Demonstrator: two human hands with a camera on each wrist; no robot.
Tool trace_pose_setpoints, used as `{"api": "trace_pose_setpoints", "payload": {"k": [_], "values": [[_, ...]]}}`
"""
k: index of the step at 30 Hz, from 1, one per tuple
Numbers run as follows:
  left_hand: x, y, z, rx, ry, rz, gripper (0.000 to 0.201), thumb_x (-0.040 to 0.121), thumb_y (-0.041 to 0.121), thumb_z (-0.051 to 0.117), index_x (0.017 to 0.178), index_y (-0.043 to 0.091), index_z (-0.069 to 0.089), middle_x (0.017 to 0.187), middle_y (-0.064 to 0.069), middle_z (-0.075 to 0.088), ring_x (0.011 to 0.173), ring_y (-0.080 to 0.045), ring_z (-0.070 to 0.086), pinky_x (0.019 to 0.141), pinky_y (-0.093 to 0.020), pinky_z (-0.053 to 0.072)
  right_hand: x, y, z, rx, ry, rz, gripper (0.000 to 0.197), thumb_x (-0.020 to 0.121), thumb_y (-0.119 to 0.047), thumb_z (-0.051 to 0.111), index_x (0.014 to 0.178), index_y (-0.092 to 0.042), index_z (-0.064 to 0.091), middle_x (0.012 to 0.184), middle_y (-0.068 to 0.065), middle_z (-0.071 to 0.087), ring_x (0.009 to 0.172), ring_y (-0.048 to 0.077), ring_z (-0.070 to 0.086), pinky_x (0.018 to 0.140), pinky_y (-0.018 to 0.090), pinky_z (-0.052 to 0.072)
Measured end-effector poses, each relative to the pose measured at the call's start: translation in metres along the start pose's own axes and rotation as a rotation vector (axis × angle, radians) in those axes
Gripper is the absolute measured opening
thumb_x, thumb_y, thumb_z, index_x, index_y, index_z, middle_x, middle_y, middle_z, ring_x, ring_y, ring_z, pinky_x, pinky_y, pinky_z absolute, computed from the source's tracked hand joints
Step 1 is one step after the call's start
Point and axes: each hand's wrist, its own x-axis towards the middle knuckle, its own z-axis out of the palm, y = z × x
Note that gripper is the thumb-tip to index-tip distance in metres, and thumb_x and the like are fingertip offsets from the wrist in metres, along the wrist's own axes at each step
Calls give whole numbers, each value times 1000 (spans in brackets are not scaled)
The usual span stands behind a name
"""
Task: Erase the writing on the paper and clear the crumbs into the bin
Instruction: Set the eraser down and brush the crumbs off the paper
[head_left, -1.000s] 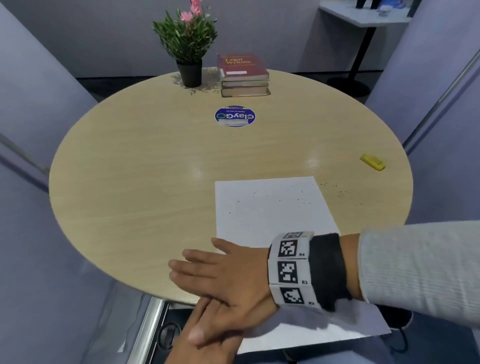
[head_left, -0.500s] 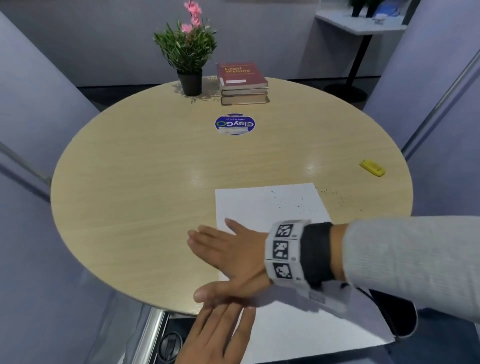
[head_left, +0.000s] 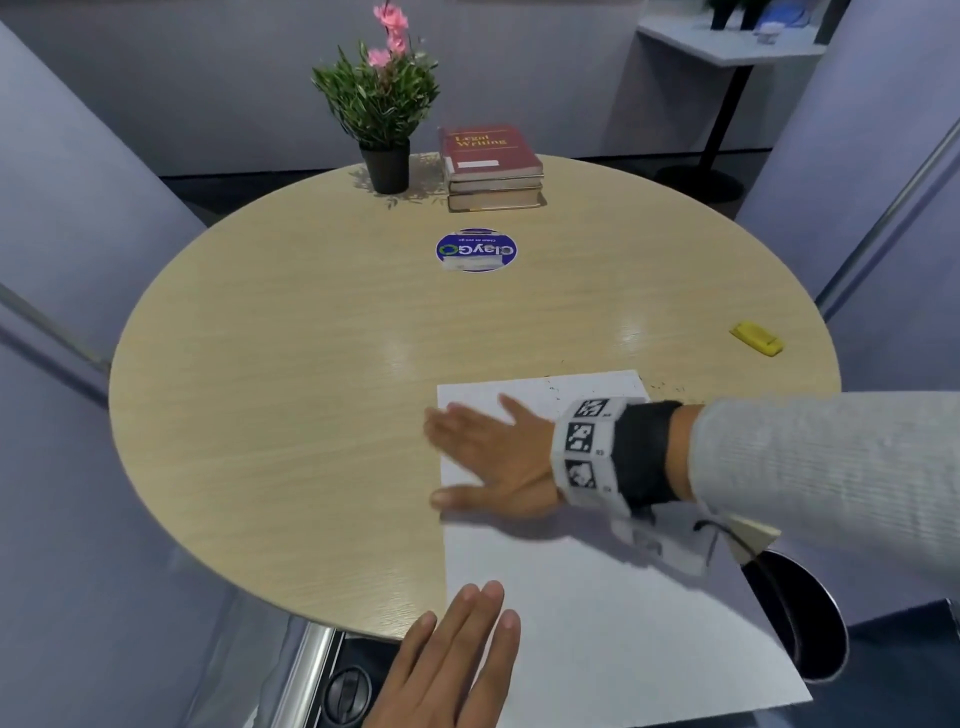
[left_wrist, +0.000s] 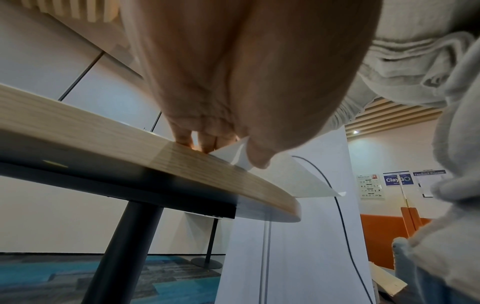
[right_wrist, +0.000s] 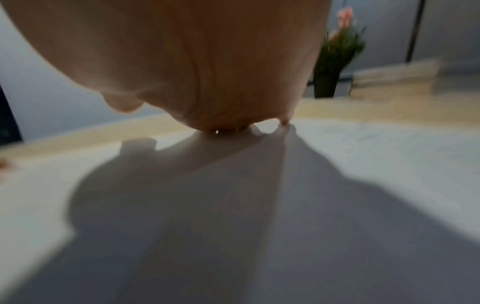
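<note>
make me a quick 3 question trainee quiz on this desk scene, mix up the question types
1. True or false: the right hand lies flat on the paper.
2. Where does the eraser lie? A) on the paper B) on the table, right of the paper C) on the books
3. Fill in: the near part of the paper hangs over the table's ____.

Key
1. True; the fingers are spread and straight.
2. B; nothing touches it.
3. Edge; the left hand lies by it, at the paper's near left side.
</note>
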Motion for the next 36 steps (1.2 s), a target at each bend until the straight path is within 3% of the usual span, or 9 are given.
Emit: {"api": "trace_pose_setpoints", "payload": {"k": [4,8,10,16,20,22,29,33,36], "values": [[0,1,5,-18,56,-10,46,90,40,27,124,25,53,134,4,55,129,-14,48,102,-31,33,-3,48,-13,11,74,265,89,88,-73,15,151,-19,-17,159,-7,-24,146,7,-18,118,51,-10],[4,3,7,-37,81,-17,41,88,34,30,121,26,54,130,5,58,124,-13,52,96,-31,37,10,-6,-10,-22,33,-34,88,88,-74,12,150,-20,-20,158,-8,-27,145,7,-21,115,49,-17],[3,2,8,-58,76,-19,42,85,33,33,121,26,54,132,6,57,128,-11,49,98,-30,36,13,-12,-3,-16,4,-63,87,88,-75,13,150,-23,-19,157,-10,-27,145,5,-21,116,50,-17],[5,3,5,-37,115,5,43,94,36,21,119,24,54,128,4,60,123,-13,53,100,-29,33,-11,62,-9,-4,90,359,98,82,-81,17,152,-20,-15,160,-8,-21,146,5,-16,116,53,-14],[6,6,6,-26,133,-8,40,92,30,23,117,24,54,125,4,62,117,-14,57,93,-30,38,-14,-6,7,-11,102,3,98,82,-82,15,150,-21,-21,156,-10,-28,144,4,-24,115,51,-20],[4,5,7,-28,115,2,41,92,32,25,119,24,54,128,4,60,120,-14,54,95,-31,37,-14,-18,15,-3,40,-55,95,83,-81,15,149,-24,-22,155,-12,-30,143,4,-26,114,51,-21],[5,6,6,-30,160,4,43,95,36,20,118,24,54,123,3,63,115,-17,58,93,-31,38,-44,95,6,9,46,416,97,82,-79,13,150,-19,-20,159,-6,-25,146,8,-20,117,52,-14],[7,8,7,-8,193,-8,40,91,31,24,116,25,55,122,4,63,114,-16,59,91,-31,40,-44,50,14,-39,68,142,105,72,-85,2,148,-17,-24,154,-7,-32,144,8,-26,115,52,-17],[7,11,6,-28,194,-22,41,78,22,36,114,25,55,120,4,65,113,-16,60,90,-30,40,-50,24,25,14,-5,-15,97,78,-82,6,147,-22,-26,152,-12,-36,140,3,-31,113,47,-24]]}}
